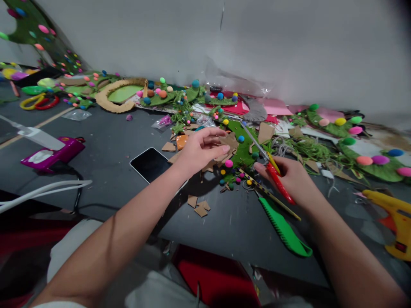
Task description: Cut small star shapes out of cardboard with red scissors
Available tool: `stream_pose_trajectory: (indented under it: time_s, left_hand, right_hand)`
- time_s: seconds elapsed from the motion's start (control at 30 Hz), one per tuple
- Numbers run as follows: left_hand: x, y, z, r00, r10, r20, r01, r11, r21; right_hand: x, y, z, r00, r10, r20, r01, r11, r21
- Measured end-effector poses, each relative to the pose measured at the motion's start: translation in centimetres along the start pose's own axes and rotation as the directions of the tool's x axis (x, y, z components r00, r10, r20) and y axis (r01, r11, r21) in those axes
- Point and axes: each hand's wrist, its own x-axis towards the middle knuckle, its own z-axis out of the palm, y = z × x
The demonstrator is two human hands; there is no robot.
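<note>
My left hand (203, 150) is over a heap of brown cardboard scraps (228, 143), its thumb apart from its stretched fingers. Whether the fingertips touch the scraps I cannot tell. In my right hand (290, 177) are scissors (270, 162) with red and yellow handles, their blades pointing up and left over green felt (242, 147). A phone (150, 164) lies partly under my left forearm. Below my right hand are a patterned pencil (272, 196) and a green-handled cutter (284, 229). Small cardboard pieces (198, 206) lie nearer the table's front edge.
A purple glue gun (56, 154) and white cable (45, 192) are on the left, a yellow glue gun (393, 218) at far right. Along the wall lie a cardboard ring (105, 100), felt strips with pompoms (160, 98) and green yarn (308, 147). More scissors (40, 102) rest at far left.
</note>
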Motion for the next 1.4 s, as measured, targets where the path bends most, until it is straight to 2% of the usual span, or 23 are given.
stream_pose_trajectory:
  time_s: [0.33, 0.5, 0.77, 0.97, 1.13, 1.4]
  left_hand:
    - [0.2, 0.0, 0.2, 0.993, -0.114, 0.002, 0.113, 0.977, -0.184]
    - [0.0, -0.3, 0.1, 0.993, -0.113, 0.024, 0.115, 0.976, -0.182]
    - [0.3, -0.8, -0.5, 0.999, -0.022, 0.037, 0.019, 0.997, 0.071]
    - [0.0, -1.4, -0.1, 0.997, 0.034, 0.063, -0.044, 0.986, 0.163]
    - [-0.5, -1.5, 0.2, 0.986, 0.121, 0.111, -0.145, 0.959, 0.245]
    - [-0.4, -2.1, 0.3, 0.982, 0.186, 0.018, -0.183, 0.936, 0.301]
  right_hand:
    - [0.2, 0.1, -0.2, 0.999, 0.010, -0.035, -0.011, 1.000, -0.013]
    - [0.1, -0.1, -0.3, 0.999, 0.030, -0.044, -0.030, 1.000, -0.010]
    - [0.7, -0.1, 0.5, 0.989, 0.064, -0.134, -0.035, 0.978, 0.208]
    - [1.2, -0.8, 1.9, 0.993, 0.024, -0.119, 0.017, 0.941, 0.337]
    - [1.4, -0.8, 2.3, 0.993, -0.007, -0.116, 0.049, 0.929, 0.366]
    - [2.0, 1.1, 1.5, 0.977, 0.027, -0.213, 0.053, 0.930, 0.363]
